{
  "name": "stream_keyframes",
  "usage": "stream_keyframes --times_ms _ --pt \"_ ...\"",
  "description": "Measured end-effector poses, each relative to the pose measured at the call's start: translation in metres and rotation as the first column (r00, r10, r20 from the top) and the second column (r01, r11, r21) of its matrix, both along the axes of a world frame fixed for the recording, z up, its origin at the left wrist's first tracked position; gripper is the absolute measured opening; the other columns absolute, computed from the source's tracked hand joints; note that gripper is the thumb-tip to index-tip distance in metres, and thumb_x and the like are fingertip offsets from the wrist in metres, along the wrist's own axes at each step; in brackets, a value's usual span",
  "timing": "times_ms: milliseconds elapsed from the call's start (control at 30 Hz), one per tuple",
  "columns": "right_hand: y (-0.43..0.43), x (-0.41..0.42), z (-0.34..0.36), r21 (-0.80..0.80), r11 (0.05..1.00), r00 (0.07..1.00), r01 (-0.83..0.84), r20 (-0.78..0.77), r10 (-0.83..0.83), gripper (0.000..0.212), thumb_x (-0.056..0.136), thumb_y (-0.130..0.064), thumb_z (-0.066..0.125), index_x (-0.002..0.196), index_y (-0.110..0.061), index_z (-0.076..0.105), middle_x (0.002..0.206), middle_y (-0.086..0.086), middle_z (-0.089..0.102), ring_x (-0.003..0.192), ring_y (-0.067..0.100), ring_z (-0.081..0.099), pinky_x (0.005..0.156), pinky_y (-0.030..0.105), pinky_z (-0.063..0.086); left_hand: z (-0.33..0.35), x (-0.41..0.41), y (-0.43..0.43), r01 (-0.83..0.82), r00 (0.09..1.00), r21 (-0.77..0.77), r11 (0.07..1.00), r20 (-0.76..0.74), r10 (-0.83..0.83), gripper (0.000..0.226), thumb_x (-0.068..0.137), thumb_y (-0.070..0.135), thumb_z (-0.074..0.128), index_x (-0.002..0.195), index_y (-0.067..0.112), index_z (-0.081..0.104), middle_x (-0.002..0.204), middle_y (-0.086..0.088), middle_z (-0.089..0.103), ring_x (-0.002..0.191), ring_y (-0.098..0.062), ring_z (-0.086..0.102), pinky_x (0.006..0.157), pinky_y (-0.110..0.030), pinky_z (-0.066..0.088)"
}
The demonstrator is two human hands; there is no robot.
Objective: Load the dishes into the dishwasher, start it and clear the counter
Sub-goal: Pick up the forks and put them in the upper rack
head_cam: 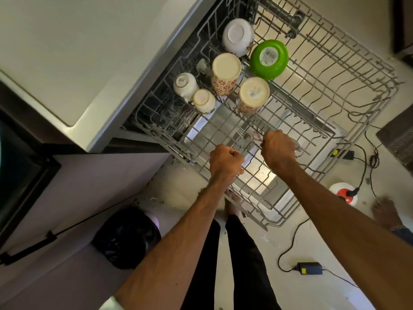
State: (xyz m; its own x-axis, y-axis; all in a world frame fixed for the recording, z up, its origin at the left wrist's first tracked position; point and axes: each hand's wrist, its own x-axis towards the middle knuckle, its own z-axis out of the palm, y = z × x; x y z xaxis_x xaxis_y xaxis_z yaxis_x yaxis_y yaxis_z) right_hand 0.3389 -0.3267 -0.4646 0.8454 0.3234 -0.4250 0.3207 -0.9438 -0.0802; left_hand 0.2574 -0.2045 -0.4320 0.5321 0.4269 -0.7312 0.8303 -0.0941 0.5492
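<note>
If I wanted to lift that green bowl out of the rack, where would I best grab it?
Probably by its rim, coming from the right. The green bowl sits upside down, barcoded base up, so no open mouth to reach into. A white bowl and a flowered cup crowd its left, while the rack to its right is bare wire.

Your right hand (279,148) curls round the handle of the fork (241,131) and hides it, so only the prongs stick out. The shiny piece (256,136) beside them is too blurry to name. Your left hand (225,159) shows only its back, its fingers tucked out of sight round a wire of the rack (335,86), whose far end runs off the top edge. The label on the green bowl (269,56) is too small to read, and the edge cuts off the owner of the blurry bare foot (385,211).
</note>
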Motion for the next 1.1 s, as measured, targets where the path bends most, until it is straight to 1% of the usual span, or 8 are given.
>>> stream_keyframes --times_ms 167,267,500,667,733,900,1033,1100 --pt "0.002 -0.006 -0.001 -0.09 0.992 0.996 -0.088 0.008 0.089 0.013 0.095 -0.009 0.065 0.107 -0.005 0.06 0.094 0.015 0.064 0.08 0.03 0.065 0.072 0.043 0.058 -0.004 -0.006 0.002 -0.004 1.0 -0.029 1.0 0.01 0.004 0.012 0.095 0.007 0.061 0.091 0.002 0.071 0.091 -0.008 0.077 0.047 -0.009 0.067 0.058 -0.038 0.063" --pt "0.0 -0.011 -0.004 -0.104 0.988 0.994 -0.112 0.002 0.113 0.012 0.099 -0.01 0.06 0.109 -0.004 0.059 0.092 0.014 0.061 0.078 0.028 0.062 0.073 0.042 0.057 -0.006 -0.01 0.003 0.016 1.0 -0.037 0.999 0.016 -0.015 0.01 0.094 0.006 0.063 0.092 0.002 0.072 0.093 -0.008 0.077 0.049 -0.009 0.069 0.054 -0.033 0.062" --pt "-0.005 -0.013 -0.007 -0.132 0.987 0.996 -0.089 0.006 0.091 0.009 0.096 -0.009 0.065 0.103 -0.004 0.064 0.082 0.011 0.062 0.065 0.024 0.061 0.063 0.04 0.059 -0.005 -0.013 0.002 0.01 1.0 -0.076 0.997 0.028 -0.008 0.014 0.095 0.005 0.059 0.09 0.001 0.072 0.1 -0.011 0.077 0.049 -0.012 0.069 0.061 -0.041 0.064" --pt "-0.01 -0.01 -0.008 -0.163 0.984 0.997 -0.075 0.016 0.079 0.009 0.097 -0.012 0.065 0.103 -0.006 0.063 0.076 0.005 0.052 0.063 0.019 0.056 0.059 0.034 0.052 -0.002 -0.016 0.003 0.048 0.998 -0.082 0.995 0.053 -0.044 0.013 0.097 0.006 0.058 0.094 0.004 0.07 0.098 -0.011 0.076 0.05 -0.011 0.068 0.053 -0.028 0.059" --pt "-0.011 -0.012 -0.01 -0.164 0.984 0.997 -0.065 0.02 0.07 0.012 0.097 -0.014 0.065 0.106 -0.006 0.061 0.077 0.004 0.051 0.065 0.019 0.055 0.06 0.034 0.052 -0.001 -0.016 0.003 0.053 0.997 -0.082 0.995 0.053 -0.049 0.013 0.097 0.006 0.057 0.094 0.005 0.07 0.098 -0.011 0.076 0.052 -0.012 0.068 0.054 -0.029 0.06" --pt "-0.017 -0.021 -0.019 -0.095 0.995 0.999 0.015 0.052 -0.01 0.018 0.092 -0.01 0.07 0.108 -0.007 0.062 0.084 0.008 0.059 0.068 0.021 0.059 0.066 0.039 0.058 0.002 -0.018 0.004 0.067 0.997 -0.087 0.994 0.045 -0.063 0.011 0.096 0.004 0.058 0.094 0.001 0.069 0.101 -0.011 0.076 0.057 -0.017 0.07 0.057 -0.034 0.062" --pt "-0.022 -0.034 -0.013 0.084 0.981 0.978 0.176 0.099 -0.184 0.014 0.094 -0.006 0.067 0.107 -0.008 0.068 0.086 0.011 0.069 0.072 0.027 0.067 0.069 0.043 0.06 0.005 -0.017 0.004 0.065 0.997 -0.09 0.994 0.045 -0.062 0.012 0.096 0.003 0.058 0.094 0.0 0.069 0.099 -0.01 0.076 0.056 -0.017 0.069 0.05 -0.028 0.058" --pt "-0.023 -0.045 -0.003 0.194 0.954 0.96 0.227 0.12 -0.253 0.012 0.098 -0.007 0.061 0.106 -0.008 0.071 0.087 0.012 0.073 0.07 0.028 0.07 0.069 0.041 0.06 0.006 -0.017 0.004 0.065 0.997 -0.088 0.994 0.049 -0.061 0.012 0.096 0.004 0.058 0.094 0.004 0.069 0.1 -0.01 0.076 0.054 -0.015 0.068 0.047 -0.024 0.055"
